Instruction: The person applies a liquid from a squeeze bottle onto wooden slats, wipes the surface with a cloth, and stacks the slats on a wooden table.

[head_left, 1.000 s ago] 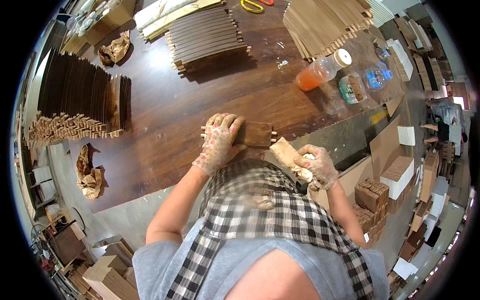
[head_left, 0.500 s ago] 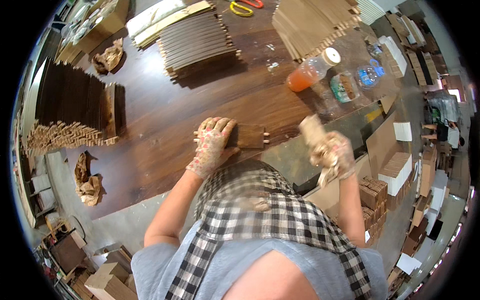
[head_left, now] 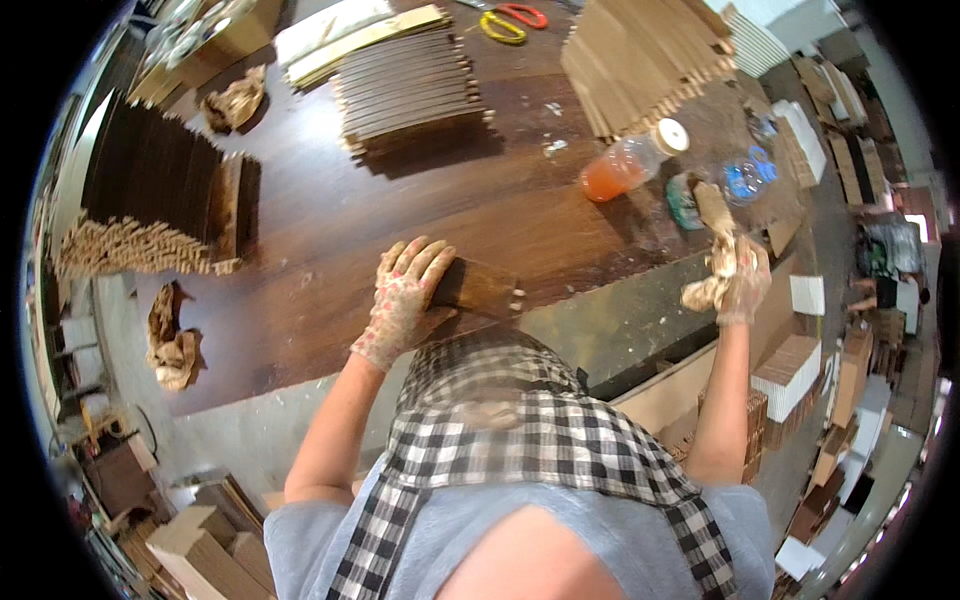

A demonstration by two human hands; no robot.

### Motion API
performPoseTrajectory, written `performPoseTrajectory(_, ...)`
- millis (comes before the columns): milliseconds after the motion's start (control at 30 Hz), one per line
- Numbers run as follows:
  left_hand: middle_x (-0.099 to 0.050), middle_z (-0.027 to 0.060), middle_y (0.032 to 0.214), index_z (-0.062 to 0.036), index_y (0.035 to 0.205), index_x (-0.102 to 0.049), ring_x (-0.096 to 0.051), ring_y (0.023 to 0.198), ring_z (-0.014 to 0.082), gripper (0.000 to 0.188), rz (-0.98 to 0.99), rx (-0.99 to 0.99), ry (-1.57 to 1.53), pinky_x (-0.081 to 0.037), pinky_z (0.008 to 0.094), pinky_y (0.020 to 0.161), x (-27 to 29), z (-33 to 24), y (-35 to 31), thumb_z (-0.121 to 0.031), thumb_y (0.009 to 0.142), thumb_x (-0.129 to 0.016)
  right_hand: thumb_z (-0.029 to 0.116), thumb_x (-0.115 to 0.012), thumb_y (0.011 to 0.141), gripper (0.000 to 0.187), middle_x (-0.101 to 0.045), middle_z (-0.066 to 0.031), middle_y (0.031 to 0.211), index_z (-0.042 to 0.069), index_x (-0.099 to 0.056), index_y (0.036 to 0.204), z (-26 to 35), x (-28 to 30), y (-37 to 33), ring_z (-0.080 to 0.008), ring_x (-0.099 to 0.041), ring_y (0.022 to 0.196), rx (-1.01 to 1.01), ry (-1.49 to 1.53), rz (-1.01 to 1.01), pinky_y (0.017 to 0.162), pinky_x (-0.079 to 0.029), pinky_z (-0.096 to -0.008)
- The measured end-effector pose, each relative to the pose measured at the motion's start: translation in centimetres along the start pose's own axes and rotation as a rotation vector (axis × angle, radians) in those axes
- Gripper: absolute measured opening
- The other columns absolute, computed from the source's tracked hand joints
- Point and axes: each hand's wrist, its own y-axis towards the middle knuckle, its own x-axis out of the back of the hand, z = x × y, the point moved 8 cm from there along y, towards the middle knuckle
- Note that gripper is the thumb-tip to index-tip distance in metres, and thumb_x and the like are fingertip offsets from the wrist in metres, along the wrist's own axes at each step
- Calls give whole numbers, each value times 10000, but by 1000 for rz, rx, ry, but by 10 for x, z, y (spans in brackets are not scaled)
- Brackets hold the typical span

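A small dark wooden board (head_left: pixel 482 288) with pale dowel pegs at its right end lies near the table's front edge. My left hand (head_left: pixel 402 295), in a patterned glove, grips its left end, the fingers over the far side and the thumb along the near side. Out to the right, my gloved right hand (head_left: pixel 745 280) is closed on a crumpled tan rag (head_left: pixel 712 285). A stiff-looking tan piece of it sticks up beside a small clear container with a green label (head_left: pixel 684 200). Whether it touches the container, I cannot tell.
A bottle of orange drink (head_left: pixel 625 168) and a blue-labelled plastic bottle (head_left: pixel 745 178) stand at right. Stacks of pegged boards (head_left: pixel 410 90) sit at the back, left (head_left: pixel 150 190) and right (head_left: pixel 645 60). Scissors (head_left: pixel 505 22) and crumpled brown paper (head_left: pixel 172 340) lie on the table (head_left: pixel 320 230).
My right hand has moved right and slightly up with the rag, to the green-labelled container. My left hand has stayed at the board, which now looks slightly tilted.
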Motion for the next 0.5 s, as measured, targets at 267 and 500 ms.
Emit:
performPoseTrajectory(267, -554, 56, 1430, -120, 1224, -591, -430, 1427, 311, 648, -95, -60, -110, -302, 534, 1204, -11, 3, 11, -249, 666, -893, 316, -740, 852, 282, -648, -108, 1016, 93, -667, 1008, 54, -286, -200, -277, -634, 971, 698, -300, 695, 860, -516, -417)
performPoseTrajectory(500, -571, 53, 1420, -113, 1085, -617, -448, 1409, 315, 543, -116, -48, -151, -320, 536, 1185, -12, 8, 8, -250, 643, -902, 240, -692, 776, 236, -624, -141, 1024, 92, -642, 953, 3, -276, -203, -322, -579, 1022, 877, -568, 689, 927, -446, -460)
